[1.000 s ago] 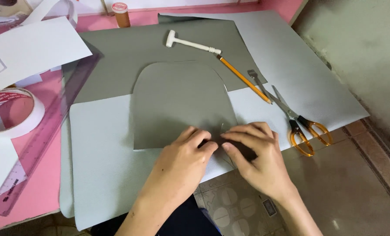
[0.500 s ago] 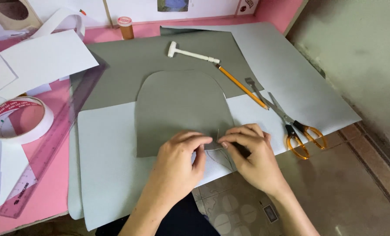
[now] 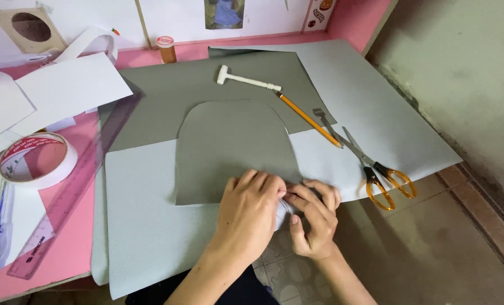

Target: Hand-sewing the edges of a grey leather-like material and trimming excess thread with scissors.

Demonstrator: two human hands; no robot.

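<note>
Head camera looks steeply down, close over the pink table (image 3: 71,248).

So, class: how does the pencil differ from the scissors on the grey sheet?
The pencil is one straight orange stick; the scissors have two metal blades and orange loop handles. The pencil lies farther from the hands than the scissors. Both lie slanted the same way on the sheet.

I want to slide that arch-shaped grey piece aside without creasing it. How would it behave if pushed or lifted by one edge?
The arch-shaped grey piece lies thin and flat on the pale sheet, so it probably droops when lifted by one edge. It looks light and should slide readily. With the left hand and right hand at its lower corner, pushing elsewhere may buckle it.
</note>
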